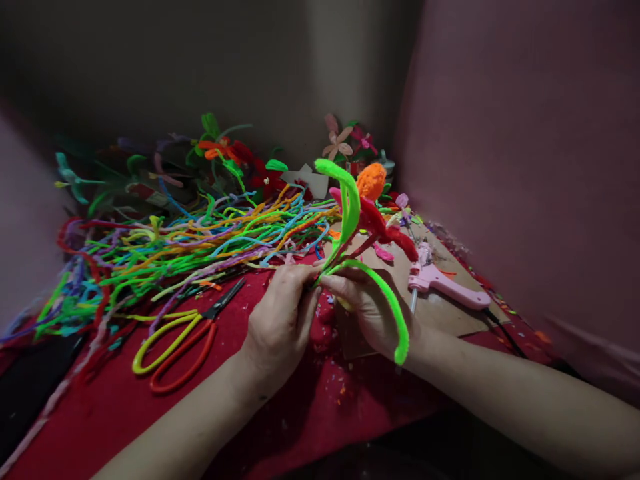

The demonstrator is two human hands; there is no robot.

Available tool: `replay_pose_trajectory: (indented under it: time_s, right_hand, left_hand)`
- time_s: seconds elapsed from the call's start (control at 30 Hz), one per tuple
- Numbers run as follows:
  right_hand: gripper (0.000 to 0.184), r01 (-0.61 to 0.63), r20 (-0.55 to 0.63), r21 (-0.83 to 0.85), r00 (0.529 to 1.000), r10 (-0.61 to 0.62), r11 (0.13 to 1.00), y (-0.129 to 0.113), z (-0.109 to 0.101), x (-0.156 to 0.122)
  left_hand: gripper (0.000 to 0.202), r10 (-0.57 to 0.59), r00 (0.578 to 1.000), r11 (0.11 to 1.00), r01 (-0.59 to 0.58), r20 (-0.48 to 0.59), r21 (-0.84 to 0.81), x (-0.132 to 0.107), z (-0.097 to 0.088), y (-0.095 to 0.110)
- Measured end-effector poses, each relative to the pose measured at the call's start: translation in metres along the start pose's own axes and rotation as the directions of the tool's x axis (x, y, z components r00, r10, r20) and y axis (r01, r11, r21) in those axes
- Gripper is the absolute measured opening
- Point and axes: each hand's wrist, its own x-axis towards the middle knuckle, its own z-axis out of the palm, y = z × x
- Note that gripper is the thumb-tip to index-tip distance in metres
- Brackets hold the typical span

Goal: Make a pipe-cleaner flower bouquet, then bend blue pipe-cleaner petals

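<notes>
Both of my hands meet above the red cloth, pinching the base of a pipe-cleaner flower (373, 217). My left hand (281, 313) is closed with thumb and fingertips at the stem. From the other side my right hand (373, 310) is closed on the same spot. One bright green fuzzy leaf (350, 200) curves upward from the pinch. Another green leaf (385, 290) arches over my right hand and droops toward the wrist. Red petals and an orange fuzzy tip rise beyond the fingers. The stem's lower end is hidden by my hands.
Loose pipe cleaners (225, 240) in many colours spread across the left and back. Scissors (187, 340) with yellow and red handles lie left of my hands. A pink glue gun (445, 283) rests on cardboard (435, 317) at right. Finished flowers (337, 141) stand along the wall.
</notes>
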Motion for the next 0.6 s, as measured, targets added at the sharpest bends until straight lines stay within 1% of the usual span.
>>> replay_pose_trajectory:
  time_s: [0.07, 0.13, 0.23, 0.27, 0.33, 0.4, 0.47, 0.53, 0.6]
  right_hand:
    - [0.016, 0.026, -0.034, -0.026, 0.999, -0.026, 0.999, -0.005, 0.001, -0.001]
    - [0.015, 0.030, -0.061, -0.084, 0.998, -0.035, 0.996, -0.009, 0.002, -0.001]
    - [0.013, 0.023, -0.094, -0.172, 0.995, -0.039, 0.985, -0.014, 0.004, 0.001]
    - [0.012, 0.027, -0.088, -0.173, 0.995, -0.043, 0.985, -0.014, 0.004, 0.002]
    - [0.009, 0.039, -0.060, -0.123, 0.997, -0.046, 0.992, -0.012, 0.004, 0.003]
    - [0.010, 0.035, -0.039, -0.038, 0.999, -0.037, 0.999, -0.009, 0.004, 0.005]
    - [0.011, 0.030, -0.039, 0.011, 0.999, -0.029, 0.999, -0.007, 0.003, 0.006]
    - [0.011, 0.042, -0.031, -0.020, 0.999, -0.042, 0.999, -0.008, 0.002, 0.007]
    - [0.012, 0.061, -0.004, -0.085, 0.998, -0.062, 0.995, -0.010, 0.001, 0.009]
  left_hand:
    - [0.017, 0.023, 1.000, 1.000, -0.023, 0.008, -0.011, 0.001, -0.001, 0.000]
    - [0.016, -0.005, 1.000, 0.998, 0.005, -0.004, -0.060, 0.001, -0.001, 0.000]
    - [0.016, -0.104, 0.994, 0.986, 0.101, -0.018, -0.132, 0.000, -0.003, 0.004]
    - [0.015, -0.151, 0.988, 0.976, 0.147, -0.017, -0.158, 0.000, -0.003, 0.006]
    - [0.011, -0.254, 0.967, 0.940, 0.247, 0.003, -0.233, 0.002, -0.004, 0.009]
    - [0.006, -0.353, 0.934, 0.865, 0.351, 0.063, -0.359, 0.004, -0.004, 0.011]
    - [0.003, -0.427, 0.891, 0.741, 0.442, 0.153, -0.507, 0.006, -0.005, 0.012]
    - [0.003, -0.475, 0.846, 0.589, 0.511, 0.243, -0.626, 0.008, -0.005, 0.012]
    - [0.005, -0.503, 0.802, 0.453, 0.562, 0.322, -0.692, 0.008, -0.007, 0.012]
